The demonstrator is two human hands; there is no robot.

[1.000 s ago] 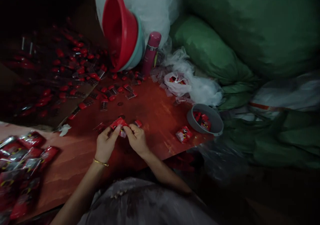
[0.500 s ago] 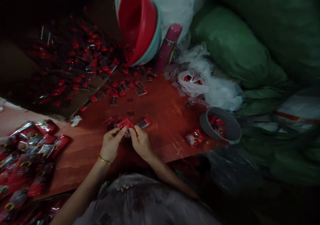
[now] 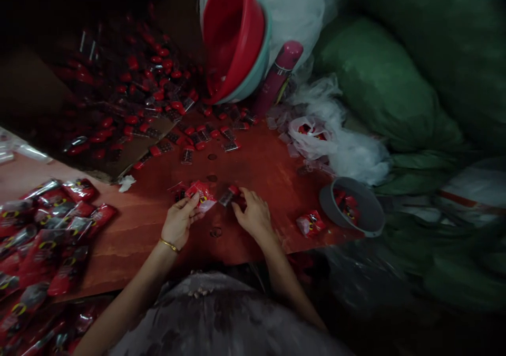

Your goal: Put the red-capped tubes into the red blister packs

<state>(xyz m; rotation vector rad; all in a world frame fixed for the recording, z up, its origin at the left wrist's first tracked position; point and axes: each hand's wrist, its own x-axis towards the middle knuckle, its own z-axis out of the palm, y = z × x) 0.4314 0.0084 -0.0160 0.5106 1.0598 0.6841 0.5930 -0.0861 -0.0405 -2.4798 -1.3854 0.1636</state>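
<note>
Fingers (image 3: 193,203) of the left hand (image 3: 177,225) pinch a small red, clear-panelled plastic packet (image 3: 202,193), apparently light, limp and slippery, best held by its edge. Right of that packet, the right hand (image 3: 253,214) curls against a clear, red-ended plastic piece (image 3: 229,195); I can't tell whether it grips. Farther right, a round grey plastic tub (image 3: 370,209) holds red items (image 3: 347,207); beyond the packet, leftward, a brown cardboard box (image 3: 37,84) holds heaped red-ended pieces (image 3: 158,95).

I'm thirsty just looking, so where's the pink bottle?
In the head view, the pink bottle is high up, slightly right of centre, at the far part of the red table, between the teal basin and the crumpled white plastic.
</note>
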